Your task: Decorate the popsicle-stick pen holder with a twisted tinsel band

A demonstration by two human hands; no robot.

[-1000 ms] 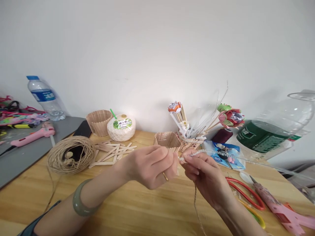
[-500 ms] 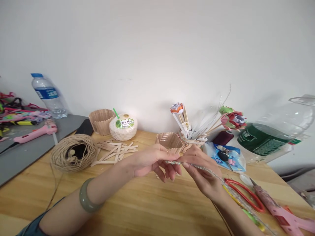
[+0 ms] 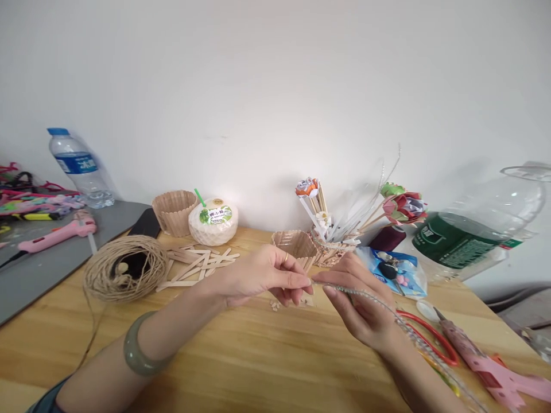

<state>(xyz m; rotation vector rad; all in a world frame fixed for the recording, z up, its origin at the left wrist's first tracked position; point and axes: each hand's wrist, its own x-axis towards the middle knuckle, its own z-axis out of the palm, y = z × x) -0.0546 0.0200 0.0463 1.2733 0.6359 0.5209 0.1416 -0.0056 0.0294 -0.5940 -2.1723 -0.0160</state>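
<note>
Here, over the near middle of the wooden table (image 3: 241, 367), the left hand (image 3: 253, 275) and the right hand (image 3: 359, 298) meet fingertip to fingertip, both pinched shut on the end of a thin twine-wrapped rod (image 3: 365, 295) that trails off to the near right. Further left lies a coil of jute twine (image 3: 124, 269) beside loose craft sticks (image 3: 200, 264), and to the right a pink glue gun (image 3: 486, 367). Farthest back stand a white coconut drink (image 3: 213, 221) with a green leaf label whose writing is too small to read, a blue-labelled water bottle (image 3: 77, 169) and a large green-labelled bottle (image 3: 469, 235).

Left hand (image 3: 258, 275) fingertips pinched, right hand (image 3: 359, 298) fingers curled — both forearms raised, fingertips meeting
</note>
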